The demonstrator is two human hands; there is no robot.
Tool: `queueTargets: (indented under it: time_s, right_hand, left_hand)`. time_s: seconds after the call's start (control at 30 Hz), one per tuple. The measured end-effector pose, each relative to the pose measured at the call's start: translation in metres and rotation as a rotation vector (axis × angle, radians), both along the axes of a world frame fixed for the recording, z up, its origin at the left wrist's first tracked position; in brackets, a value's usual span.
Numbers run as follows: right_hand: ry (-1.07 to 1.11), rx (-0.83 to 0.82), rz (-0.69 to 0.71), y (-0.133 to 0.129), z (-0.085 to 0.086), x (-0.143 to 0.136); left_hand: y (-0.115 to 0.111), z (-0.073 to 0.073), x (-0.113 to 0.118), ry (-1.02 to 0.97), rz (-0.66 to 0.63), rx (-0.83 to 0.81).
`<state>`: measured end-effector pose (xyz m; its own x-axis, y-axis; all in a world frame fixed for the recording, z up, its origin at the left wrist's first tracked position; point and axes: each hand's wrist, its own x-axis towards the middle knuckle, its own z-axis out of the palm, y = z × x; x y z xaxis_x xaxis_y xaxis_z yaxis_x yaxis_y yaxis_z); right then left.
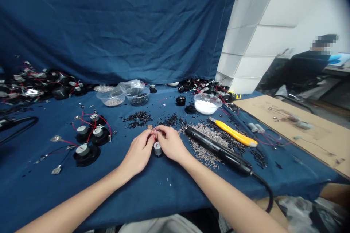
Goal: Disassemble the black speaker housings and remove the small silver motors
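Both the left hand [139,150] and right hand [171,145] pinch the thin wires [155,137] of a little motor [158,149]; leads look floppy and fragile, so I'd grip its stiff can.

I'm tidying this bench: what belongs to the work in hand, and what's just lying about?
Work, likely:
- wired motor between left hand and right hand
- motors on black bases
- black corded tool
- silver screws

Lying about, probably:
- yellow knife
- plastic bag

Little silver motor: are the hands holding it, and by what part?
By its thin wires: the left hand and right hand pinch them above the motor.
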<state>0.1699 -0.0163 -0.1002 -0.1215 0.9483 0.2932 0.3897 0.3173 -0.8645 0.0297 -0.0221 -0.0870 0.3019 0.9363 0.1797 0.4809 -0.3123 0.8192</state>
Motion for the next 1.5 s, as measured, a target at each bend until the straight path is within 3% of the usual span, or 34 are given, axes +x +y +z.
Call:
queueTargets:
  time_s: [0.23,0.4,0.63,0.77,1.03,1.27,1.5]
  right_hand:
    - [-0.006,0.023,-0.062,-0.004,0.002,0.000]
    - [0.114,-0.071,-0.072,-0.006,-0.006,-0.002]
    - [0.285,-0.170,-0.187,-0.012,-0.012,-0.018]
    - [0.273,-0.175,-0.169,-0.012,-0.010,-0.017]
    - [0.191,-0.155,-0.160,-0.013,-0.009,-0.014]
    - [0.115,-0.172,-0.156,-0.014,-0.006,-0.016]
    - [0.057,-0.143,-0.143,-0.014,-0.003,-0.017]
  left_hand:
    - [0.009,-0.017,0.015,-0.239,0.045,-0.046]
    - [0.000,-0.017,0.013,-0.281,0.007,-0.113]
    - [-0.017,-0.017,0.013,-0.352,0.078,-0.182]
    - [-0.017,-0.017,0.015,-0.413,0.082,-0.240]
    - [-0.003,-0.014,0.038,-0.520,0.224,-0.159]
    - [0.019,-0.018,0.030,-0.470,0.169,-0.164]
    - [0.017,-0.015,0.031,-0.449,0.158,-0.096]
